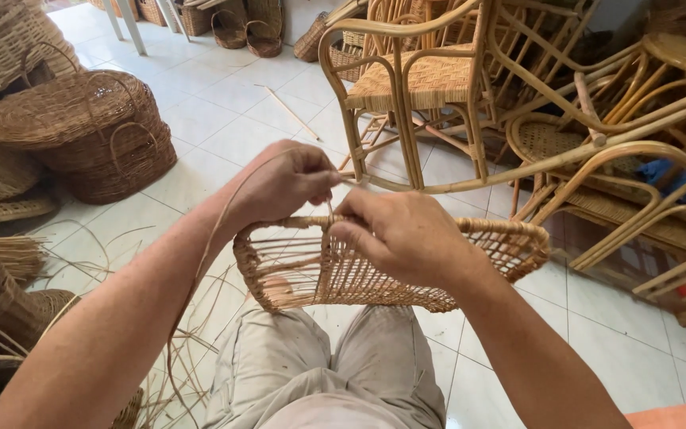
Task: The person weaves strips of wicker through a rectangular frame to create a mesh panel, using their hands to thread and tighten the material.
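Note:
A half-woven rattan basket [510, 246] rests on my lap, its open ribs facing me. My left hand [283, 183] pinches a thin cane strand [224, 214] just above the basket's rim; the strand loops down past my left forearm. My right hand [402, 234] lies over the middle of the rim, its fingers closed on the rim and the weaving there. Both hands nearly touch each other at the rim.
Finished wicker baskets [81, 131] are stacked on the left. Rattan chairs [422, 79] are piled ahead and to the right. Loose cane strips [192, 342] lie on the white tiled floor [224, 103] by my left knee. A long stick [291, 114] lies on the tiles.

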